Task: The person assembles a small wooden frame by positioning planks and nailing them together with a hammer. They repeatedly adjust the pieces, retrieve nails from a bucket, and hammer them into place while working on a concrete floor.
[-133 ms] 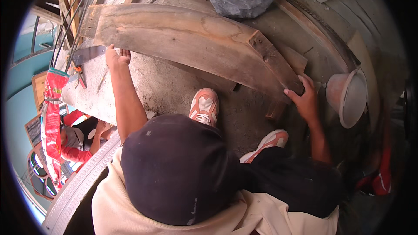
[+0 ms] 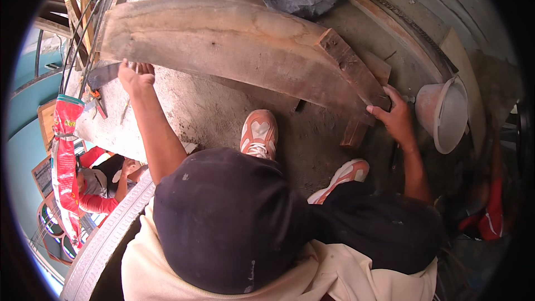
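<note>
A wide wooden board [image 2: 223,50] spans crosswise beyond the person's shoes [image 2: 259,125]. The right hand [image 2: 397,117] clasps its right end; the left hand [image 2: 136,78] meets its near edge leftward, whether gripping cannot be told.

My left forearm [image 2: 156,128] slants forward and outward to a left hand [image 2: 137,78] with bent fingers, while my right forearm [image 2: 415,170] rises to a right hand [image 2: 398,117] curved in a grasp, thumb opposing fingers.

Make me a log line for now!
left hand: at wooden board, left end; right hand: holding board, right end; bucket: right of right hand
</note>
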Available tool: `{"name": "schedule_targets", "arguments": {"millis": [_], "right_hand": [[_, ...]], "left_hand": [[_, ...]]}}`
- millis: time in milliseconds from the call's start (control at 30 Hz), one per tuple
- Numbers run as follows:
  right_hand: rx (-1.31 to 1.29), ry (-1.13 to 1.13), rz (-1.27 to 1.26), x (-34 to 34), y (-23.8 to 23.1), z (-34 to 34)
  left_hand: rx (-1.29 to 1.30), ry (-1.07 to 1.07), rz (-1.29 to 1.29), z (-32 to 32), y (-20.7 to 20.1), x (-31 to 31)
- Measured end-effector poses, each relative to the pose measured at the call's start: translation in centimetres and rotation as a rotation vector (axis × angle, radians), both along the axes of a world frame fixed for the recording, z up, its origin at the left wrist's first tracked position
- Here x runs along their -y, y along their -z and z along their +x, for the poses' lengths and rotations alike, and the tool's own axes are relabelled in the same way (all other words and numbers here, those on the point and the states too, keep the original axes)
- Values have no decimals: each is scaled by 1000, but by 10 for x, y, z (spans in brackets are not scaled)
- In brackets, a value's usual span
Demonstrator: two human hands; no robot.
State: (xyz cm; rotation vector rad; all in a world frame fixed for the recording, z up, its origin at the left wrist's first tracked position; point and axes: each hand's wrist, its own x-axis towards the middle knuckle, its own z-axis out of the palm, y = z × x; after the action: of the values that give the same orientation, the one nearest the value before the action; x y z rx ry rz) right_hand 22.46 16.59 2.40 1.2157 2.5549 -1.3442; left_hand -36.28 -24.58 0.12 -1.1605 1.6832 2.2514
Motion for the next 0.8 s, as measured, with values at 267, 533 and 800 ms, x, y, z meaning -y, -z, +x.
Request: {"name": "schedule_targets", "arguments": {"millis": [267, 533, 800], "right_hand": [[-8, 216, -527, -24, -11, 10], [-31, 195, -506, -41, 11, 41], [-69, 179, -355, -45, 16, 47]], "left_hand": [[-578, 315, 257, 22, -132, -59], [-930, 350, 176, 90, -217, -110], [-721, 171, 93, 87, -197, -107]]}}
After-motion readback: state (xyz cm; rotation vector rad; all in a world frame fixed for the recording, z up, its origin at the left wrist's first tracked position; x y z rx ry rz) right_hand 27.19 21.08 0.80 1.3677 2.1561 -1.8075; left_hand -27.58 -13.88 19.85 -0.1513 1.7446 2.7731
